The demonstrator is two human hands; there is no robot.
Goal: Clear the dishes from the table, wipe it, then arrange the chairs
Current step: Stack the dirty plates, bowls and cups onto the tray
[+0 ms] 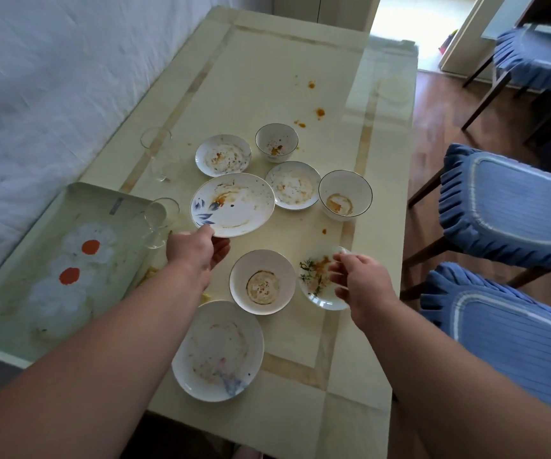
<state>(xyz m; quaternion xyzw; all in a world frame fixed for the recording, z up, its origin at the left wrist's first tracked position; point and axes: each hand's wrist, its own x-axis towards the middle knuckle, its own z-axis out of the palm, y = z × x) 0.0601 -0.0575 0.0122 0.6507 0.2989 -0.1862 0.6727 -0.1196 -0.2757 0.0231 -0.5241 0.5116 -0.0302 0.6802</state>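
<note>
The left hand [198,248] is gripping the near rim of a blue-flowered plate [232,204], thumb on top and fingers curled underneath, and the plate is sitting near the middle of the tabletop [267,77] beside a flowered tray [78,260]. The right hand [360,283] is closing its curled fingers around a small herb-patterned plate [317,279] near the right edge, so that dish is being pinched at its side. Between the two hands a bowl [262,281] is standing, with a larger plate [217,351] nearer the person.

These dishes are looking like glazed china: stiff, fairly light singly, breakable, and probably slick where orange sauce is smeared. Taking them by a clean stretch of rim, thumb above and fingers below, is likely the safest hold; stacking plates would add weight and risk sliding. The two clear glasses [161,221] by the tray are looking thin and easy to tip.

A small grey label on the tray is showing, but no writing is readable.
</note>
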